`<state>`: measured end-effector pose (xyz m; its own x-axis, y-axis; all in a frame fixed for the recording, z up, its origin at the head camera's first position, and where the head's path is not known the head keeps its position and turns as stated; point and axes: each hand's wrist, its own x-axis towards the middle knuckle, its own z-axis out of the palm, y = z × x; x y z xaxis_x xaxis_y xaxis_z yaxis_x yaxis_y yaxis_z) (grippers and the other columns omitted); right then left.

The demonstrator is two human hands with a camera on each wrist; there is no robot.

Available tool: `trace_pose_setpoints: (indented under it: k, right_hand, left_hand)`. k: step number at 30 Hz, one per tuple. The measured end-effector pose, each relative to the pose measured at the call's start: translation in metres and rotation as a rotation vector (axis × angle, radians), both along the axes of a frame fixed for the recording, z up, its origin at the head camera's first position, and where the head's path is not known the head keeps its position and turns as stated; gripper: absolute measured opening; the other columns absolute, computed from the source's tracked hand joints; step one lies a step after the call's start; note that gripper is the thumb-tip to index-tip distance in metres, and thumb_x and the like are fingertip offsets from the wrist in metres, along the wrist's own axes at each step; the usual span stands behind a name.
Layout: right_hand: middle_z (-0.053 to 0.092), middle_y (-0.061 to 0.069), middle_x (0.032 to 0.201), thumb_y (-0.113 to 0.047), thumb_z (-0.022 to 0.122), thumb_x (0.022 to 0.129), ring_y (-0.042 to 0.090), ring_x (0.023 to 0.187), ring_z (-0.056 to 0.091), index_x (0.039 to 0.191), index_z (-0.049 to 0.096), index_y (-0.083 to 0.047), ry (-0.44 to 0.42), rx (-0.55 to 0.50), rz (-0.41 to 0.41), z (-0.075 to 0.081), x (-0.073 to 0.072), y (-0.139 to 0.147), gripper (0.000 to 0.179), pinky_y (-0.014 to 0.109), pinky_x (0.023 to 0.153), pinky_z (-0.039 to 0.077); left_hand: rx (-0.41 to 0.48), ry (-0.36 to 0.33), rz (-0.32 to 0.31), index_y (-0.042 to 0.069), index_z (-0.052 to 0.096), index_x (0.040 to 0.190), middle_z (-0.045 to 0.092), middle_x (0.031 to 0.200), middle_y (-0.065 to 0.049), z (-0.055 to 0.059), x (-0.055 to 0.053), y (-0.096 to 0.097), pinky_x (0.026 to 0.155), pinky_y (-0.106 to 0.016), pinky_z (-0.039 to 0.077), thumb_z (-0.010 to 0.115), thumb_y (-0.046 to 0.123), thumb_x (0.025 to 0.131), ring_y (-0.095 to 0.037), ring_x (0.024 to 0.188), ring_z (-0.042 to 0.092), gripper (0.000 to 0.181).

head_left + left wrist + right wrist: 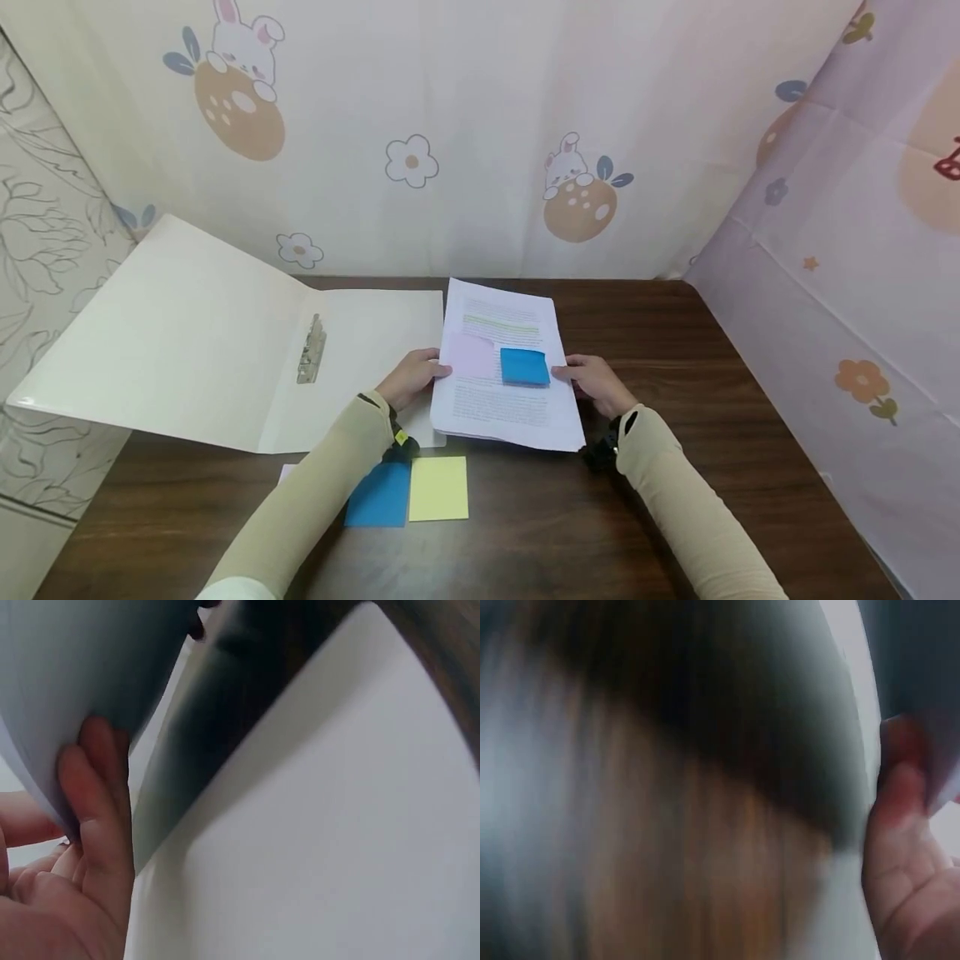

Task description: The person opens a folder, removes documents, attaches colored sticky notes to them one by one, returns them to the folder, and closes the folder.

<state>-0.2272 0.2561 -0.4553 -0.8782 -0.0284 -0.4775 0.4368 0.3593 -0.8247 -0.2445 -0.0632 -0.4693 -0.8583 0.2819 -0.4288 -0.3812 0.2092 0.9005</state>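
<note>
Both hands hold a stack of printed paper (pixel 498 414) between them, raised over the binder's right edge and the table. My left hand (pixel 411 377) pinches its left edge, thumb on top; in the left wrist view the fingers (pixel 94 787) lie beneath the sheets. On the other side my right hand (pixel 597 383) grips the right edge, thumb on top and fingers (pixel 900 795) underneath. A blue sticky note (pixel 524 367) and a pale purple one (pixel 472 357) are on the top page, which has green highlighted lines. To the left a white binder (pixel 367 325) lies spread with its metal clip (pixel 311 350) showing.
On the table (pixel 540 517) in front lie a yellow sticky pad (pixel 438 489) and a blue pad (pixel 378 497). A purple corner (pixel 286 472) peeks out beside the left sleeve. Printed curtains (pixel 480 150) stand behind and to the right.
</note>
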Motion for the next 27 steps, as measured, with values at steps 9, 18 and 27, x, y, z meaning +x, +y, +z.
trace_pose_setpoints:
  k: [9,18,27]
  right_hand:
    - [0.074,-0.001,0.095,-0.026,0.065,0.093,0.013,0.084,0.071,0.139,0.044,0.001,-0.079,-0.267,0.011,-0.003,0.002,0.007,0.057,0.029,0.074,0.057]
    - [0.074,0.002,0.102,-0.021,0.06,0.097,0.015,0.087,0.07,0.141,0.047,0.0,-0.076,-0.23,-0.017,-0.006,0.004,0.005,0.05,0.031,0.076,0.056]
    - [0.073,0.0,0.1,-0.019,0.057,0.098,0.013,0.087,0.069,0.142,0.045,-0.002,-0.072,-0.228,-0.052,-0.007,0.005,0.004,0.049,0.031,0.075,0.054]
  left_hand:
    - [-0.035,-0.031,0.02,0.004,0.051,0.137,0.068,0.117,-0.012,-0.004,0.002,0.0,0.083,-0.03,0.051,0.057,0.013,0.096,-0.021,0.095,0.067,0.043]
    - [-0.094,0.011,-0.001,0.001,0.053,0.133,0.067,0.113,-0.015,-0.005,0.003,-0.004,0.07,-0.024,0.051,0.055,0.02,0.098,-0.019,0.087,0.063,0.04]
    - [-0.107,0.029,-0.023,0.002,0.055,0.131,0.068,0.105,-0.015,0.003,0.009,-0.015,0.063,-0.021,0.051,0.052,0.021,0.098,-0.015,0.072,0.062,0.037]
